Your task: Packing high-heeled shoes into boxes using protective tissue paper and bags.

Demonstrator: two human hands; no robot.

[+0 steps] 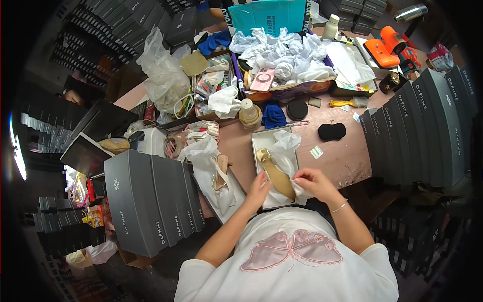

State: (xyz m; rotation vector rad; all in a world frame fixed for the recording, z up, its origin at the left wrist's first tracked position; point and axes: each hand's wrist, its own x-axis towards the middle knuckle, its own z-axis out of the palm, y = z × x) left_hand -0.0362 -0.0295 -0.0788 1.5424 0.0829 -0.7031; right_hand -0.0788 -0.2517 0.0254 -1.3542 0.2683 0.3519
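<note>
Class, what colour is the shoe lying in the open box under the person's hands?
Tan or beige; the shoe shows best in the head view.

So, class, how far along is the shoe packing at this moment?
Looks done: grey boxes stand shut in rows, one stack at the person's left, another at the right. In hand: a tan shoe lies in the open box; the left hand rests by it and the right hand pinches the white tissue. Left: another shoe lies in tissue in the neighbouring open box, and neither box has its lid on.
</note>
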